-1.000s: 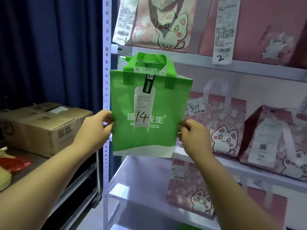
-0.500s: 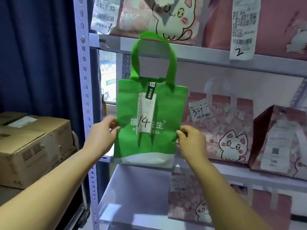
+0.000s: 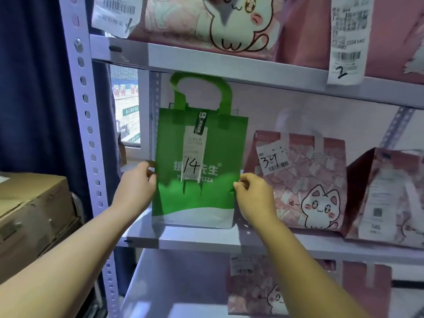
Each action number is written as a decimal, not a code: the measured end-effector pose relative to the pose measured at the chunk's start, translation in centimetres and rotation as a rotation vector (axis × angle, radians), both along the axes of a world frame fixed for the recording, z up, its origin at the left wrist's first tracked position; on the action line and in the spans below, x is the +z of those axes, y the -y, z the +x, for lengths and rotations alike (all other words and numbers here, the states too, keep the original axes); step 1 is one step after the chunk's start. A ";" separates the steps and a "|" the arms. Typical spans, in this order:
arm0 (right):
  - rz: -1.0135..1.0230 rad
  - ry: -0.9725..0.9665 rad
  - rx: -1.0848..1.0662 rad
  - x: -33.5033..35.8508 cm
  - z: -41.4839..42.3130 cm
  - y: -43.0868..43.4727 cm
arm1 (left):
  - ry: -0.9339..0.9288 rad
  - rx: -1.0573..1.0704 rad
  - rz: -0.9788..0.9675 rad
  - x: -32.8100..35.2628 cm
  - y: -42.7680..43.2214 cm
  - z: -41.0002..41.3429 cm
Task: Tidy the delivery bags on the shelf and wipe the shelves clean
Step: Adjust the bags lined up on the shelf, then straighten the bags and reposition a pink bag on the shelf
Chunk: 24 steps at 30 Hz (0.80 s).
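From the head camera I see the green bag [image 3: 206, 198] upright at the left end of the middle shelf [image 3: 206, 239]. Its bottom seems to rest on the board. It is just beside a pink cat bag [image 3: 298, 180]. My left grip [image 3: 135, 187] pinches the left edge of the bag, and my right grip [image 3: 254, 198] pinches the right edge. A receipt [image 3: 195, 157] marked 14 hangs on the front.

The green bag [image 3: 199, 198], just left of the right hand [image 3: 254, 198], carries handwritten "14" and printed "PIZZA". The pink bag [image 3: 298, 180] on the hand's right is labelled probably "34". The receipt [image 3: 346, 42] above reads "2".
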State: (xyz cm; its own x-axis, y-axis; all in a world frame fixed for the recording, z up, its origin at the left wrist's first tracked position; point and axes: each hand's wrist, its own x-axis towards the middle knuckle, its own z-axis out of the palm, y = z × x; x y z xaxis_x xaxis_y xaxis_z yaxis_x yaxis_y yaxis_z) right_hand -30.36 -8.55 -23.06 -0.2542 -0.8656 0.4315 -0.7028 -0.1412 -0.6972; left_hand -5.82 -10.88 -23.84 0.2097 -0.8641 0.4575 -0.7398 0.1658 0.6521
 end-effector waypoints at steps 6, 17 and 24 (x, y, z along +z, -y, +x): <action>0.008 0.018 0.039 0.0 -0.3 -0.3 | -0.037 -0.018 -0.018 -0.2 -0.4 0.1; -0.049 -0.094 0.104 1.1 -2.7 -5.2 | 0.081 -0.061 -0.148 -0.4 -5.2 -0.1; -0.027 -0.150 0.143 0.4 -6.6 -9.9 | 0.087 -0.132 -0.133 -1.5 -9.2 -4.1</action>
State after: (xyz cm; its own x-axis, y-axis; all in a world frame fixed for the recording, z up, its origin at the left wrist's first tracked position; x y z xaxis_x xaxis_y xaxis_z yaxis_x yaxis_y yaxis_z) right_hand -36.95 1.34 -22.66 -0.0612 -0.8758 0.4789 -0.7698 -0.2639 -0.5812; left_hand -9.89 -1.66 -25.30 0.0531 -0.8123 0.5808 -0.7585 0.3455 0.5525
